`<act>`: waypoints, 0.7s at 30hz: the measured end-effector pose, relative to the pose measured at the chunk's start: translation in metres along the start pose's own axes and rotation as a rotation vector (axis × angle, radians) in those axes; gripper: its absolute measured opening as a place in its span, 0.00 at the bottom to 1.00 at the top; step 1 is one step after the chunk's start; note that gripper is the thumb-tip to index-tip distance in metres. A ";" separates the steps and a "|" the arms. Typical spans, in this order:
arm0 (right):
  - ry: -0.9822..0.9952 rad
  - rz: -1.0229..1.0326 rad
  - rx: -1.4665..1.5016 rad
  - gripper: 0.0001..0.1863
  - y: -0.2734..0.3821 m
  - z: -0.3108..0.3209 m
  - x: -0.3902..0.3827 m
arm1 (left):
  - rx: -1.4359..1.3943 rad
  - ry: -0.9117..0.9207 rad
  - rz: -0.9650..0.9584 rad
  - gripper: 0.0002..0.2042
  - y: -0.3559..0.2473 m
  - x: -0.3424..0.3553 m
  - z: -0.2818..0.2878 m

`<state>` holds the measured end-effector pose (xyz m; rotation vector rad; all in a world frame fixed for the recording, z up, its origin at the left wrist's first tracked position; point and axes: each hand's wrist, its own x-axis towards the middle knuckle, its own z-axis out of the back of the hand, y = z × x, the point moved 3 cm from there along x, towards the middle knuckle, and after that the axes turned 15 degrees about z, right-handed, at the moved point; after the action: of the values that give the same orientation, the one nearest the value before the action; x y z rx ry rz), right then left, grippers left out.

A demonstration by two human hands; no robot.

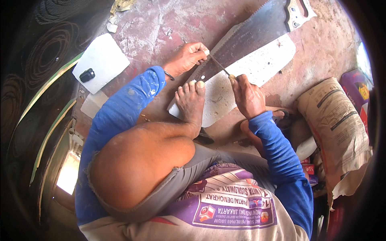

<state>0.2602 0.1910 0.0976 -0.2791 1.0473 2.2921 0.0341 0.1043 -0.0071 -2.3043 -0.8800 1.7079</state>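
Observation:
A slim metal file (219,65) stretches between my two hands, slanting across a handsaw's blade. My left hand (187,59) pinches its far left end beside the toothed edge. The near right end is in the closed fingers of my right hand (248,98). Beneath it the handsaw (255,33) lies flat, its teeth toward the upper left and its pale handle (299,15) at the far right. Under the saw is a speckled white board (263,64). My bare foot (189,98) rests over the narrow end of the blade and the board. Whether the file touches the teeth, I cannot tell.
A white square piece (104,56) with a small black object (87,75) on it lies at the left. Large paper sacks (333,116) and a purple container (356,88) stand at the right. Dark panels with curved strips (48,90) line the left side.

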 end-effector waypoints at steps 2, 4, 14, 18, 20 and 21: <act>0.030 -0.025 0.001 0.15 0.000 0.001 0.000 | -0.008 0.030 -0.008 0.07 0.001 -0.001 -0.004; 0.078 -0.046 -0.002 0.14 0.001 0.002 0.003 | 0.005 -0.006 0.007 0.07 0.003 0.001 0.000; -0.015 0.076 -0.015 0.15 0.012 -0.004 0.044 | 0.091 -0.148 0.034 0.07 -0.015 -0.006 0.037; -0.015 0.062 -0.011 0.15 0.002 -0.004 0.012 | -0.002 -0.061 0.004 0.07 -0.002 -0.006 0.010; -0.008 0.039 -0.010 0.15 -0.002 -0.004 0.005 | 0.012 -0.036 0.001 0.07 0.000 -0.002 0.002; 0.002 0.028 -0.013 0.15 -0.003 -0.003 0.002 | 0.018 -0.024 0.001 0.07 0.001 -0.001 0.000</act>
<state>0.2601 0.1912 0.0930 -0.2738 1.0432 2.3246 0.0343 0.1031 -0.0067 -2.2779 -0.8643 1.7404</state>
